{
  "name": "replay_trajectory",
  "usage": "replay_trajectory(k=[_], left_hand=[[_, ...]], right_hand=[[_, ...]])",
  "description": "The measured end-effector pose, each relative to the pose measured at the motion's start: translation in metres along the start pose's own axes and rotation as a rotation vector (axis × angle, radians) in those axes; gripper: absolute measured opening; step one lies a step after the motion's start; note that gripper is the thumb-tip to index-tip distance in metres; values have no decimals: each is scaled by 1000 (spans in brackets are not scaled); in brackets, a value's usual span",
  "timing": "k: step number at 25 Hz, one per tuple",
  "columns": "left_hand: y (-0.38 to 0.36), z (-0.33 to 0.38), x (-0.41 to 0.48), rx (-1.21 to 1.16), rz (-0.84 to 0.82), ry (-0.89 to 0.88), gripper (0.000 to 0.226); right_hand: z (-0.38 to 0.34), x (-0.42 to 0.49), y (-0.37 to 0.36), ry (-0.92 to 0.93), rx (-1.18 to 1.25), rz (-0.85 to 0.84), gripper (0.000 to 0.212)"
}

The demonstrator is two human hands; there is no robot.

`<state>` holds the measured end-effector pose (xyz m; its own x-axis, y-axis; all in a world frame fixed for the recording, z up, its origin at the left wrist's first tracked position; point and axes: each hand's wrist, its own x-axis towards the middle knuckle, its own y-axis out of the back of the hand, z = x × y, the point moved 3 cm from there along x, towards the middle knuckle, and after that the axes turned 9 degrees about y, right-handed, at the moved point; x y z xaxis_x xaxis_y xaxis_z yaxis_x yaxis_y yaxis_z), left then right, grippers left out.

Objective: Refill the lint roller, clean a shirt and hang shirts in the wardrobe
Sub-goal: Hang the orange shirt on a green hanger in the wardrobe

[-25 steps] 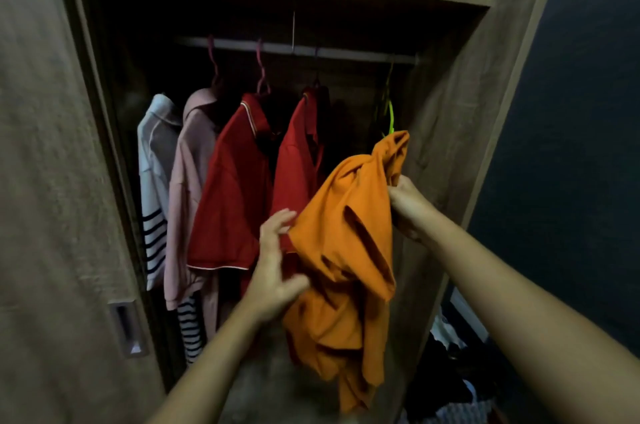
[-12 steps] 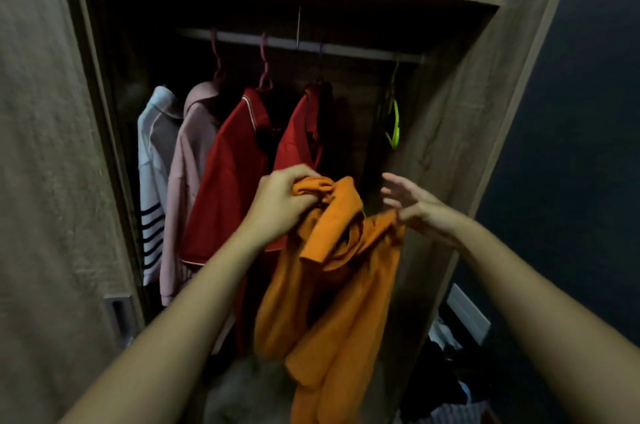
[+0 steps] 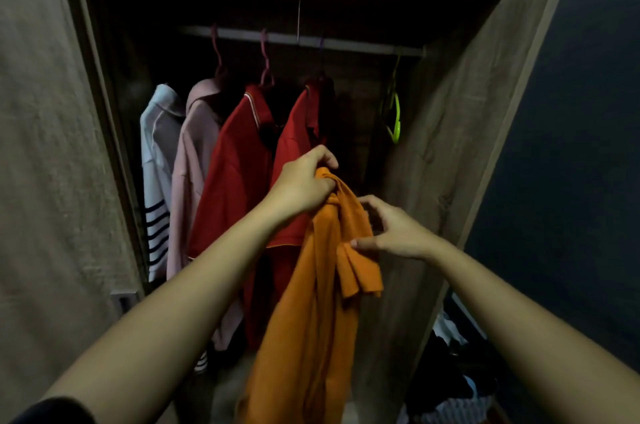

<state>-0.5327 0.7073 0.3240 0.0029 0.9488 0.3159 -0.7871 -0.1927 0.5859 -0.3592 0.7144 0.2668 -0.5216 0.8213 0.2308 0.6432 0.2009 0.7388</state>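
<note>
orange shirt [image 3: 311, 319] hangs lengthwise downward, left hand [image 3: 301, 186] clamped on top; right hand [image 3: 398, 233] apart.

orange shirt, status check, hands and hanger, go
Left hand gripping bunched orange shirt at top. Right hand open, fingers touching fabric. Shirt unhung. Green hanger bare on rail, right end.

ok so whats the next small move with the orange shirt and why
Probably reach the right hand up for the empty green hanger on the rail: the left hand grips the bunched orange shirt, which has no hanger yet.
</note>
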Motion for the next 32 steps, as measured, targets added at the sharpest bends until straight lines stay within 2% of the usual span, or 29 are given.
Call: replay_trajectory(k=[3,5,6,7,9,10,12,14,16,18,20,22,24,26,28,30,32], left_hand=[[2,2,-2,-420,-71,230,27],[9,12,-5,-638,-86,302,30],[13,21,-8,-689,-94,290,29],[15,30,-10,-714,-103,253,26],[19,45,-13,-746,-135,161,17],[20,50,-14,-758,-167,117,14],[26,50,-10,-657,-207,-8,19],[36,40,-2,-353,-71,-109,16],[48,25,3,-93,112,-113,7],[53,12,3,86,219,-95,9],[58,4,4,269,385,-97,18],[59,-1,8,298,448,-112,22],[56,-6,12,170,399,-140,17],[54,-12,13,93,369,-164,15],[56,-24,19,119,394,-140,15],[61,-44,25,199,409,-24,25],[63,-71,25,239,392,99,35]], right_hand=[[0,4,3,67,-179,324,53],[-9,3,1,128,-83,470,34],[-13,2,-2,166,23,471,31],[-17,-1,-7,201,121,440,37],[-19,-7,-20,211,225,278,59],[-17,-10,-26,163,234,172,64],[-1,-16,-31,65,160,41,51],[12,-21,-18,73,44,158,17],[21,-29,3,81,-60,346,24],[23,-37,22,16,-14,443,20],[21,-38,31,-39,158,351,12],[16,-37,32,-68,307,198,14],[14,-35,32,-56,359,171,25],[17,-34,36,-3,165,170,37],[24,-35,46,-21,-75,136,45],[32,-42,58,-135,-79,78,42],[33,-52,69,-175,-59,-56,28]])
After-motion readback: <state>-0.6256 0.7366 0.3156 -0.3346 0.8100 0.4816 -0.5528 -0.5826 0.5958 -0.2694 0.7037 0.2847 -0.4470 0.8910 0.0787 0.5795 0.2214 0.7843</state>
